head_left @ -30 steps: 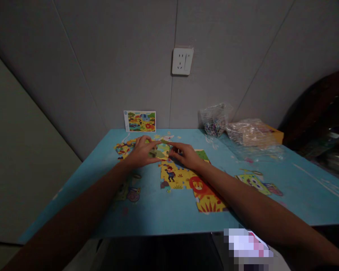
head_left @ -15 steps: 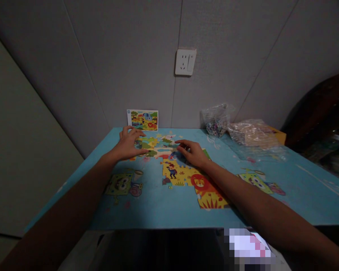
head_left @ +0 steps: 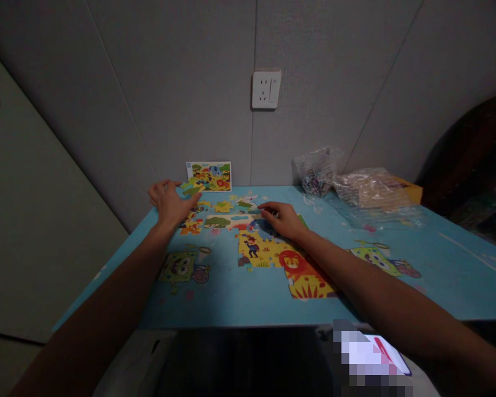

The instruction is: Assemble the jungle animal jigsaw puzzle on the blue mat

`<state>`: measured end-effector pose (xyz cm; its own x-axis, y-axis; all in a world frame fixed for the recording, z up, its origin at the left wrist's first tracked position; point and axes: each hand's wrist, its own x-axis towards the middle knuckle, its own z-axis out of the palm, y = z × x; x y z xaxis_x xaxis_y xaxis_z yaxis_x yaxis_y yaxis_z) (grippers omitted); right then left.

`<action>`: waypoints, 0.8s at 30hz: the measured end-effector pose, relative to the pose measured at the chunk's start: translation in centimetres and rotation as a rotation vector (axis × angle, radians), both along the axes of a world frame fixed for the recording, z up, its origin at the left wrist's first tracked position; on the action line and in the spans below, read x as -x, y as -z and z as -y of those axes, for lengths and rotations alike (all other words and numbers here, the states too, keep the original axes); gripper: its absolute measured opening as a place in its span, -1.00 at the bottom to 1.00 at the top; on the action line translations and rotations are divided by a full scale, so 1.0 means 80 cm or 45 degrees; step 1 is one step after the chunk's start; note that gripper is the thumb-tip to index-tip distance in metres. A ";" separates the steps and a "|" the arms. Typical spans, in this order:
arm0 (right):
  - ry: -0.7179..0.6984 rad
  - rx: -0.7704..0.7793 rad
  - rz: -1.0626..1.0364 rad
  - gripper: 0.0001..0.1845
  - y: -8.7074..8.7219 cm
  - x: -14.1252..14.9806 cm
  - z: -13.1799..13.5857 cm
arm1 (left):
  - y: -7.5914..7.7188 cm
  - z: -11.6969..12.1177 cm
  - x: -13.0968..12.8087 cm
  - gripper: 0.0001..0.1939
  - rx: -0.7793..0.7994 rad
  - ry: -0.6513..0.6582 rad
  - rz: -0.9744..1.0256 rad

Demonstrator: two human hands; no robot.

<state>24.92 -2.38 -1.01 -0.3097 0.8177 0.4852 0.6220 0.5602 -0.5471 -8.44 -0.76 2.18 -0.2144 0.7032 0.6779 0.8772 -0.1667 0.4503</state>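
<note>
Between the thumb and fingers of my left hand [head_left: 167,201] is a joined section of green and yellow puzzle pieces [head_left: 193,186], tilted up off the table before the picture card [head_left: 217,181]. My right hand [head_left: 281,219] rests over the upper part of the partly assembled jigsaw puzzle [head_left: 262,256], its fingers curled in and fingertips close together. Whatever lies between them is too small to make out. The puzzle shows a lion, a figure in blue and part of an elephant. Loose puzzle pieces [head_left: 222,207] lie behind it, and others [head_left: 191,226] are beside my left wrist.
A clear bag of small pieces [head_left: 316,179] stands against the wall. Right of it, crumpled clear plastic [head_left: 366,193] covers part of a yellow box [head_left: 409,191]. The blue table cover [head_left: 227,303] has printed cartoon figures. A lit screen [head_left: 386,353] is below the table edge.
My left hand has moved left and lifted the green and yellow section off the table. My right hand has stayed nearly in place. The view has shifted slightly.
</note>
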 end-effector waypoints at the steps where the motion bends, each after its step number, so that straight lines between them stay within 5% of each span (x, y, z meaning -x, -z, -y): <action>1: 0.001 0.002 0.004 -0.70 0.000 0.000 0.000 | 0.001 0.000 -0.001 -0.39 0.019 0.010 0.006; 6: 0.029 0.009 0.011 -0.70 -0.002 -0.001 0.001 | 0.007 -0.002 -0.013 -0.41 0.129 -0.022 0.002; 11: 0.055 0.020 0.008 -0.71 -0.003 -0.002 0.000 | 0.010 -0.002 -0.017 -0.39 0.138 0.119 -0.032; 17: 0.296 -0.032 -0.049 -0.74 -0.003 -0.005 -0.004 | 0.009 -0.001 -0.015 -0.37 0.182 0.138 -0.141; 24: 0.394 -0.034 -0.043 -0.76 -0.003 -0.011 -0.009 | 0.015 0.009 -0.030 -0.33 0.177 0.387 -0.382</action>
